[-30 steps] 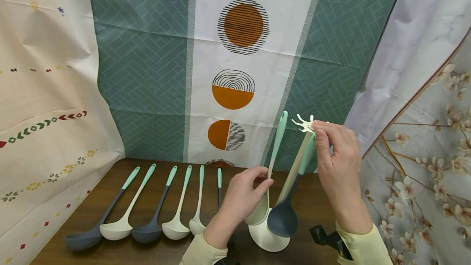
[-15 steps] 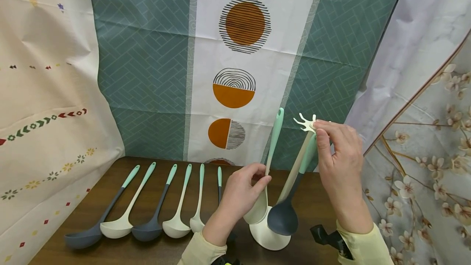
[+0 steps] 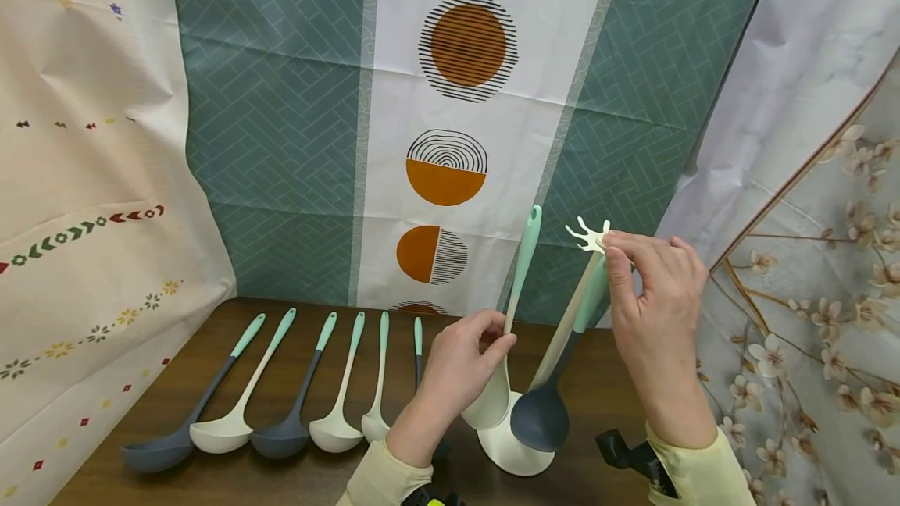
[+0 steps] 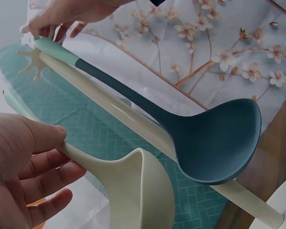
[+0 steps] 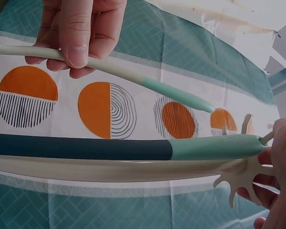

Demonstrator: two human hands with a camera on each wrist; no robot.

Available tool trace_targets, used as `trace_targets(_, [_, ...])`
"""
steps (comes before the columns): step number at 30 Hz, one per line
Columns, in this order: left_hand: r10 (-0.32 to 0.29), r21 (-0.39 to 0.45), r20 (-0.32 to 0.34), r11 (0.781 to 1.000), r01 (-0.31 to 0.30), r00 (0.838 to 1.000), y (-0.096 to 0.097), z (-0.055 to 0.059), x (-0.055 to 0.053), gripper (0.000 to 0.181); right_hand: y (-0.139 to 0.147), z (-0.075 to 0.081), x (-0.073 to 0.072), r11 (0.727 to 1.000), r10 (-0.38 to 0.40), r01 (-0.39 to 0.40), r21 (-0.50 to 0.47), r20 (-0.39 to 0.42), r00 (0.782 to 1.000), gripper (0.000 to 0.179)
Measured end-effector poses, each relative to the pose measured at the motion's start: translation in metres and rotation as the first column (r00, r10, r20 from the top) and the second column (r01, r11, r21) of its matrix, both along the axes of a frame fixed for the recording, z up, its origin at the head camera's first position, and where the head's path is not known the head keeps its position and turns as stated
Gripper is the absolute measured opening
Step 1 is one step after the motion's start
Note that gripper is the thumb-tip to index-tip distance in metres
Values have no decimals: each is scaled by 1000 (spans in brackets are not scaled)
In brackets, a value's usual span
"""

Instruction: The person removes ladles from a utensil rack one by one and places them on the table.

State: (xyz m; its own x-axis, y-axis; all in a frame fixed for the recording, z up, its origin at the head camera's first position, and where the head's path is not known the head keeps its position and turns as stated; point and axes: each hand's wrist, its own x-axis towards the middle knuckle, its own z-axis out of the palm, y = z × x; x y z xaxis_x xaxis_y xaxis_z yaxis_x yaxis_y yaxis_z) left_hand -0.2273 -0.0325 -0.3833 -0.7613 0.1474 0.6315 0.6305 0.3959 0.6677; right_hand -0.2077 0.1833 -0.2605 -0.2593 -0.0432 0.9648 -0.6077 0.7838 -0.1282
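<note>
My left hand (image 3: 464, 361) pinches the white shaft of a white ladle (image 4: 148, 191) with a mint-green handle. That ladle is upright, bowl down, just left of a cream utensil stand (image 3: 566, 326) and apart from its hooks. My right hand (image 3: 661, 318) grips the stand's hooked top (image 5: 240, 179) between thumb and fingers. From one hook there hangs a dark blue-grey ladle (image 4: 219, 143), its mint-green handle end (image 5: 214, 146) beside the right fingers. In the head view its bowl hangs over the stand's round base (image 3: 516, 455). The right fingers partly hide the hooks.
On the brown table (image 3: 337, 482), to the left, lies a row of ladles, dark ones such as the leftmost ladle (image 3: 162, 451) among white ones (image 3: 225, 432). One dark ladle (image 3: 419, 342) is partly behind my left arm. Patterned cloths (image 3: 281, 139) hang around the table.
My left hand has shifted slightly left with the white ladle. My right hand and the stand's top have moved a little to the right.
</note>
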Motion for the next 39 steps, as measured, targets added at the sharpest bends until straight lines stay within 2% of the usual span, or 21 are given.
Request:
trace_targets(13, [14, -16, 4, 1000, -14, 1000, 2, 1, -2, 9, 3, 4, 2, 1000, -16, 16, 0, -26, 1000, 52])
trace_targets(24, [31, -44, -4, 999, -31, 1000, 4, 1, -2, 10, 8, 3, 8, 999, -40, 39, -26, -14, 999, 39])
trace_targets(33, [42, -41, 9, 998, -41, 999, 1, -1, -1, 11, 9, 4, 2, 997, -62, 63, -34, 20, 998, 33])
trace_targets(39, [59, -44, -4, 997, -59, 998, -2, -3, -3, 11, 8, 5, -1, 997, -71, 72, -10, 44, 996, 39])
